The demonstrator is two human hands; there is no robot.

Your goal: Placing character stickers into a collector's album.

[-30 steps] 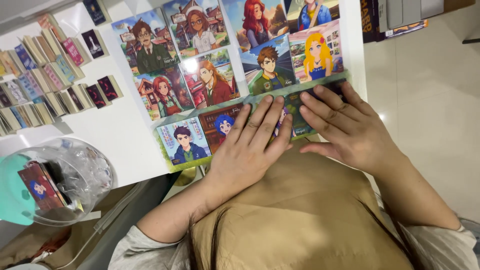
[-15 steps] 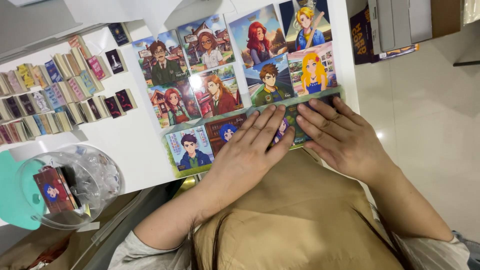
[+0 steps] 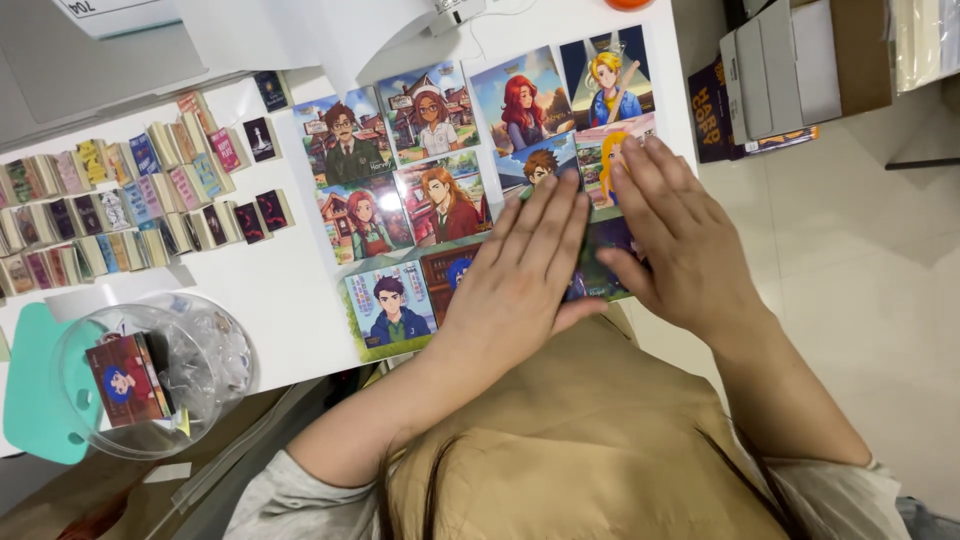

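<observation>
White tabletop at a craft desk: a glossy sheet of illustrated character portraits (image 3: 440, 200) lies flat at the near right edge, its long axis running from near left to far right, portraits upright toward the far side. Both the left hand (image 3: 520, 275) and right hand (image 3: 675, 235) press palm-down on it, fingers straight and close together, gripping nothing; the step appears to be smoothing, which next calls for even outward pressure. Rows of miniature books (image 3: 130, 205) and a clear plastic jar (image 3: 160, 370) sit to the left.

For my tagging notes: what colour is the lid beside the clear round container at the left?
Teal lid, beside the clear container; head view.
</observation>
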